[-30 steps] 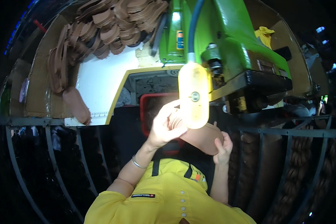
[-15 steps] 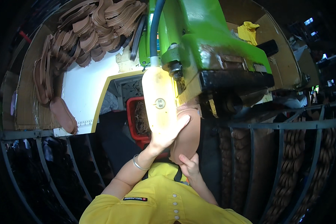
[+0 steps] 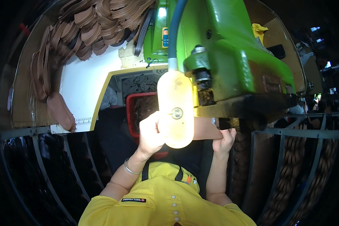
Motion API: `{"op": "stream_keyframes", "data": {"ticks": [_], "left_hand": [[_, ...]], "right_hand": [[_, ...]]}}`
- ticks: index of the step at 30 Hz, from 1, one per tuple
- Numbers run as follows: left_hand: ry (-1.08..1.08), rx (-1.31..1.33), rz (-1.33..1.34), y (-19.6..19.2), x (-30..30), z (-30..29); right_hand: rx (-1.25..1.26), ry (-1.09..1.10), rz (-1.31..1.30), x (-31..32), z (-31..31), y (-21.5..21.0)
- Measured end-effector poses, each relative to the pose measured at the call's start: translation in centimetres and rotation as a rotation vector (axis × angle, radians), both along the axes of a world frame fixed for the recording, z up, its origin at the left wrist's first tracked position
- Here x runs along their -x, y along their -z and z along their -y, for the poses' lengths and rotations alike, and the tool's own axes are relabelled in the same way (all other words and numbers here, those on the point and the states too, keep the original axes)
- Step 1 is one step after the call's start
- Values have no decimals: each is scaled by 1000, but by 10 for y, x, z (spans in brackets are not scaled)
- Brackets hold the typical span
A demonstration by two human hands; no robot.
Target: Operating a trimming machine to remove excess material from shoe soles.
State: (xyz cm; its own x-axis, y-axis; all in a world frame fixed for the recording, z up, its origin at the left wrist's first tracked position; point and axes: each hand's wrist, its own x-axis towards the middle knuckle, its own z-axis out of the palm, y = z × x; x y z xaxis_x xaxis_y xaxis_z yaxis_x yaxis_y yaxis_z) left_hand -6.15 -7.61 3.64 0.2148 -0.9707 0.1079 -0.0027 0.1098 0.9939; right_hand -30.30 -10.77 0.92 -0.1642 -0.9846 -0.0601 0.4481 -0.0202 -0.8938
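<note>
A brown shoe sole (image 3: pixel 207 129) lies crosswise beneath the head of a green machine (image 3: pixel 229 56). My right hand (image 3: pixel 225 141) is closed on the sole's right end, thumb along its near edge. At the other end my left hand (image 3: pixel 149 133) has its fingers curled in a grip. A glowing oval lamp (image 3: pixel 176 94) on a blue-grey hose covers the middle of the sole and the left fingertips. The sole's far edge is hidden by the machine's dark lower part.
Stacked brown soles (image 3: pixel 90 30) fill the back left beside a white tabletop (image 3: pixel 82 83). One loose sole (image 3: pixel 61 112) rests at its left edge. A red bin (image 3: pixel 131 116) with brown scraps stands below the table cutout. Metal racks (image 3: pixel 282 132) flank both sides, the right one holding soles.
The sole has turned from lengthwise to crosswise under the machine. My right hand moved right and forward; my left hand shifted left off the sole's top to its end.
</note>
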Motion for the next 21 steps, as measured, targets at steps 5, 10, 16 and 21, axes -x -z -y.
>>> {"op": "stream_keyframes", "data": {"ticks": [5, 10, 16, 21], "left_hand": [[2, 28, -249, -13, -30, -7], [-130, -145, -434, 13, -47, -46], [293, -289, -281, 25, -65, -67], [321, -194, -12, -12, -26, -7]], "right_hand": [[-8, 36, 155, -39, 6, -14], [-16, -138, 132, -52, -2, 5], [27, -267, 191, -79, 13, -23], [109, -249, -181, -84, 22, -31]]}}
